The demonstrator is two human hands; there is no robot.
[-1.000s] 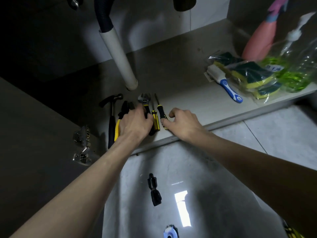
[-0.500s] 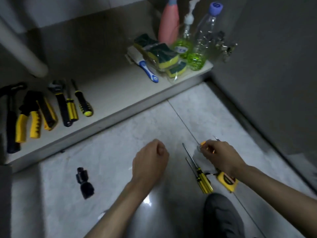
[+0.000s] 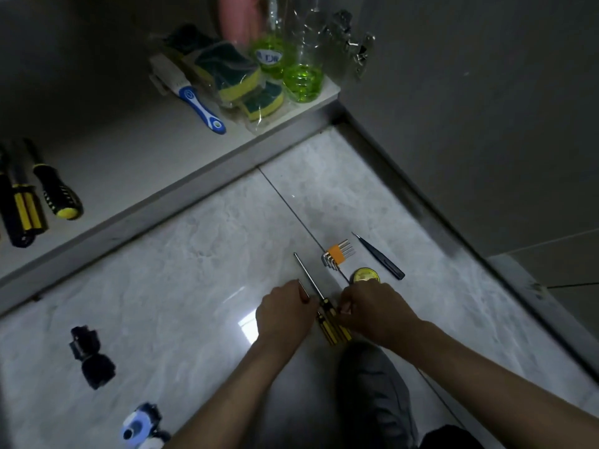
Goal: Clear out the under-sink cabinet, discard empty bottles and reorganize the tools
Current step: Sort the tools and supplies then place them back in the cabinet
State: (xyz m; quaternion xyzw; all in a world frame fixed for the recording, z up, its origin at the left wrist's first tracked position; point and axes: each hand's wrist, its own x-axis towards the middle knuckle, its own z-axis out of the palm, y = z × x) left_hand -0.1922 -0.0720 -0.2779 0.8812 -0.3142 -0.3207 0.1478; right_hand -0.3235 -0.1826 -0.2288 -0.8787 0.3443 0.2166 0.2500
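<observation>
Two yellow-and-black screwdrivers (image 3: 334, 325) lie side by side on the pale floor tiles, shafts pointing toward the cabinet. My left hand (image 3: 285, 315) curls over the shaft of the left one. My right hand (image 3: 372, 312) pinches their handles from the right. Just beyond lie an orange hex key set (image 3: 337, 254), black tweezers (image 3: 379, 254) and a yellow tape measure (image 3: 366, 275), partly hidden by my right hand. On the cabinet floor (image 3: 129, 150) at the far left, a black-and-yellow screwdriver (image 3: 56, 189) rests beside other tool handles (image 3: 19, 205).
At the cabinet's right end stand a blue-handled brush (image 3: 191, 95), bagged sponges (image 3: 233, 72), two bottles of green liquid (image 3: 301, 76) and a pink bottle (image 3: 236, 14). A black part (image 3: 90, 354) and a blue-white object (image 3: 139, 422) lie on the floor. The open door (image 3: 470, 124) stands right.
The view has swung right, away from the tool row in the cabinet. Both hands have come together on the two screwdrivers on the floor; my right hand left the hex keys.
</observation>
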